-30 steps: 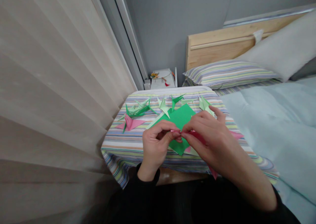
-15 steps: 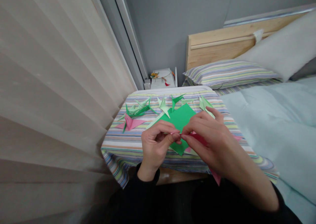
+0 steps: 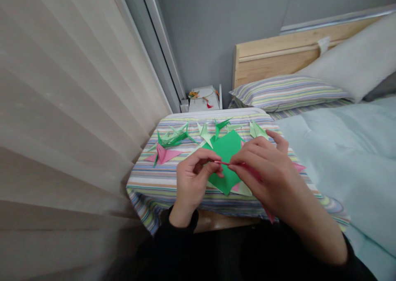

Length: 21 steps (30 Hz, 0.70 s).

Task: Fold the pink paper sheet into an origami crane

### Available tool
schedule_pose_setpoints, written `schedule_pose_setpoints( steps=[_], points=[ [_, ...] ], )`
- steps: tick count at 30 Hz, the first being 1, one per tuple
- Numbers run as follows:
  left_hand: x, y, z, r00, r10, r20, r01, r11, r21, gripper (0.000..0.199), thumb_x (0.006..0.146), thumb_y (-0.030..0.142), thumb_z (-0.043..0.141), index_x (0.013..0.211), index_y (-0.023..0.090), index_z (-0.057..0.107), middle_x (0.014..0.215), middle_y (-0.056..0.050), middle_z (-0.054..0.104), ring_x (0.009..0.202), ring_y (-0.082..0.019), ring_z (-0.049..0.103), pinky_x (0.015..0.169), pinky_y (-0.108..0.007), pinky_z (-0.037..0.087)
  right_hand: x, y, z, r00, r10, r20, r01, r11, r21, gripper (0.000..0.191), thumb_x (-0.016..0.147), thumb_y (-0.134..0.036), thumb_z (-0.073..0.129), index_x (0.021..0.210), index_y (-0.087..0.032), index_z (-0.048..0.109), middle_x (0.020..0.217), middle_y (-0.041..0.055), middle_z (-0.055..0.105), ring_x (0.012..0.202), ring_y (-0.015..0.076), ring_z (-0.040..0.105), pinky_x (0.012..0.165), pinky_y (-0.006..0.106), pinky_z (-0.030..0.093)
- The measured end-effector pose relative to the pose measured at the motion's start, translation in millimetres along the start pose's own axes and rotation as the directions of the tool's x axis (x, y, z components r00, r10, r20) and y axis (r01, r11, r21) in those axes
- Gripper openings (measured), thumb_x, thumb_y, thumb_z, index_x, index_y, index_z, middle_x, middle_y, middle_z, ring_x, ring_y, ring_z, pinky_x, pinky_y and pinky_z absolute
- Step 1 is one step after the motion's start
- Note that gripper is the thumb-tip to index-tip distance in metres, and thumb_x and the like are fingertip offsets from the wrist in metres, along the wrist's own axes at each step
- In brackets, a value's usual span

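Curtain hangs at the left, beside the surface, which is covered by a striped cloth. Pink crane rests near the surface's left side. Green cranes lie grouped just behind it; their exact count cannot be told.

Left hand: positioned above the front part of the surface. Grip clamped, thumb and index finger together on the left end of the pink paper. White stand is located beyond the far edge of the surface. Pale crane and dark crane lie behind the green sheet. The sheet lies flat, partly over paler paper.

Pink paper: held above the sheet, with a narrow folded section spanning the two hands. Right hand: grip clamped on the paper, thumb and fingertips together at the right end of that section. Pink portions show below and to the right of this hand; whether all belong to the held piece cannot be told. Light-green piece lies just behind the right hand. Headboard, striped pillow and blue duvet occupy the right side.
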<state>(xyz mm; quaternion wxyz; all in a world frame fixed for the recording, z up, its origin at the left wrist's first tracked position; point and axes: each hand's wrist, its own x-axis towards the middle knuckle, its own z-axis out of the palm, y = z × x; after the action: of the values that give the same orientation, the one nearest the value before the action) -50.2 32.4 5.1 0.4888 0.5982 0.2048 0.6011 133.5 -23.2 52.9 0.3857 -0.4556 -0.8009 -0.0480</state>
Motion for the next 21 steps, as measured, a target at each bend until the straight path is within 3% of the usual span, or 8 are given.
schedule_pose_setpoints(
  steps=[3,8,14,18,21],
  points=[
    [-2.5,-1.8,2.8,0.998,0.042,0.046,-0.042,0.999,0.014,0.002,0.089,0.021,0.08,0.089,0.02,0.078,0.082,0.0,0.068,0.061,-0.011,0.069,0.055,-0.021,0.059,-0.1,0.4,0.1,1.0,-0.014,0.003,0.014,1.0,-0.001,0.009,0.099,-0.02,0.068,0.09,-0.022,0.07,0.086,-0.0008,0.074,0.093,0.0246,0.066,0.116,0.056,0.021],
    [-3.6,-2.0,2.1,0.995,0.097,0.029,-0.098,0.994,0.05,0.004,0.09,0.023,0.079,0.089,0.02,0.077,0.085,0.0,0.068,0.06,-0.01,0.068,0.053,-0.021,0.059,-0.1,0.9,0.3,1.0,-0.013,0.007,0.013,0.999,0.05,0.009,0.098,-0.018,0.07,0.089,-0.022,0.07,0.084,-0.0013,0.074,0.092,0.0239,0.066,0.116,0.056,0.023],
    [-9.0,0.3,3.6,0.992,0.125,0.002,-0.125,0.992,0.025,0.012,0.091,0.012,0.074,0.093,0.024,0.078,0.088,0.001,0.067,0.064,-0.009,0.067,0.052,-0.019,0.059,0.0,-2.3,-0.3,1.0,0.01,0.022,-0.012,0.996,0.092,0.016,0.1,-0.014,0.062,0.088,-0.022,0.069,0.084,-0.0004,0.074,0.09,0.0233,0.066,0.112,0.057,0.029],
    [-9.9,1.8,5.7,0.994,0.105,-0.041,-0.102,0.993,0.057,0.004,0.09,0.018,0.077,0.088,0.021,0.077,0.086,-0.002,0.066,0.066,-0.011,0.066,0.049,-0.019,0.058,-0.5,-3.8,-0.7,0.997,0.033,0.072,-0.042,0.991,0.127,0.018,0.1,-0.012,0.061,0.087,-0.023,0.068,0.084,-0.0011,0.074,0.09,0.0221,0.066,0.114,0.057,0.03],
    [-8.1,0.7,5.5,0.997,0.076,0.014,-0.077,0.997,0.022,0.004,0.092,0.019,0.075,0.094,0.021,0.078,0.09,-0.002,0.066,0.066,-0.011,0.067,0.05,-0.02,0.059,-0.6,-3.9,-0.7,0.994,0.048,0.097,-0.063,0.986,0.154,0.018,0.1,-0.012,0.06,0.087,-0.023,0.067,0.084,-0.0009,0.073,0.09,0.0212,0.065,0.116,0.056,0.029]
  ],
)
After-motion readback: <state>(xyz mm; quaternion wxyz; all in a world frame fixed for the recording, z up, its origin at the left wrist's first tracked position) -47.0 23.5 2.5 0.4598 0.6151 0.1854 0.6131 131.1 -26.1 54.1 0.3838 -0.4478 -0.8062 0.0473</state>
